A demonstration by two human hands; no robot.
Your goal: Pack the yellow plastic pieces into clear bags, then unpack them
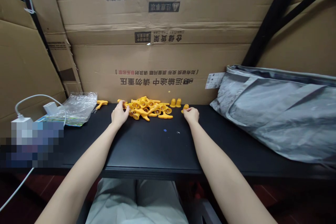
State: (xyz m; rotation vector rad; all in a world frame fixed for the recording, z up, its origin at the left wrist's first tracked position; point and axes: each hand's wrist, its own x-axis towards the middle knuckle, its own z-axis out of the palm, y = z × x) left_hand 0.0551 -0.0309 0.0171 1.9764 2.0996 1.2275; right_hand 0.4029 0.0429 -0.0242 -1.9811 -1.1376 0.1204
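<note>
A heap of yellow plastic pieces (pixel 143 106), some cup-shaped and some with curved arms, lies on the black table near the cardboard. At the heap's left edge is my left hand (pixel 120 114), its fingers bent around a yellow piece that is partly hidden. My right hand (pixel 191 114) pinches a small yellow cup piece (pixel 186 107) at the table's surface, right of the heap. Two similar yellow cups (pixel 175 103) stand side by side between the heap and my right hand.
A grey fabric bag (pixel 278 112) fills the right side. At the left lie a clear plastic bag (pixel 78 106), a single yellow piece (pixel 102 103) and a white charger (pixel 22 126) with its cable. Printed cardboard (pixel 157 56) rises behind the black table (pixel 152 150).
</note>
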